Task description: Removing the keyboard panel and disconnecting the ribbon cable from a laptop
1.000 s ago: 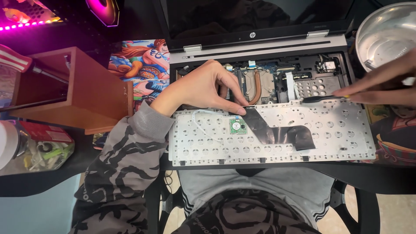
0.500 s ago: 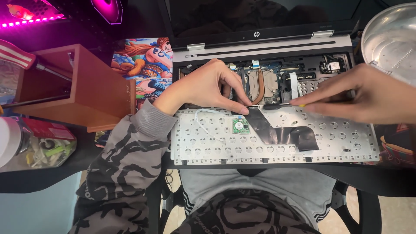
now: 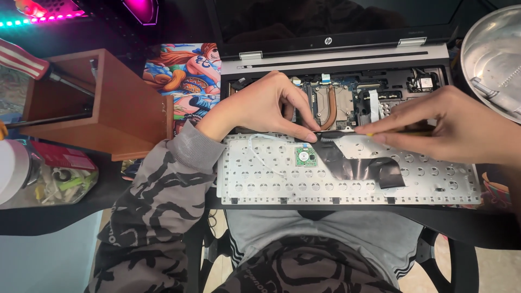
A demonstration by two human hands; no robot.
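From the head view, the keyboard (image 3: 347, 171) lies upside down on the near edge of the open laptop (image 3: 347, 81). It looks thin, light and bendy, best held by its edges. The flat black ribbon (image 3: 347, 163) on it looks soft and easy to tear. The left hand (image 3: 260, 111) pinches the ribbon's far end. The right hand (image 3: 461, 127) grips a thin tool (image 3: 380, 133), its tip touching the ribbon. The fingers hide where the ribbon plugs in.

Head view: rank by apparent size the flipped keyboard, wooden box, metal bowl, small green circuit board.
1. Flipped keyboard, widest.
2. Wooden box.
3. Metal bowl, cut off by the frame edge, so its rank against the box is unsure.
4. Small green circuit board, by far the smallest.
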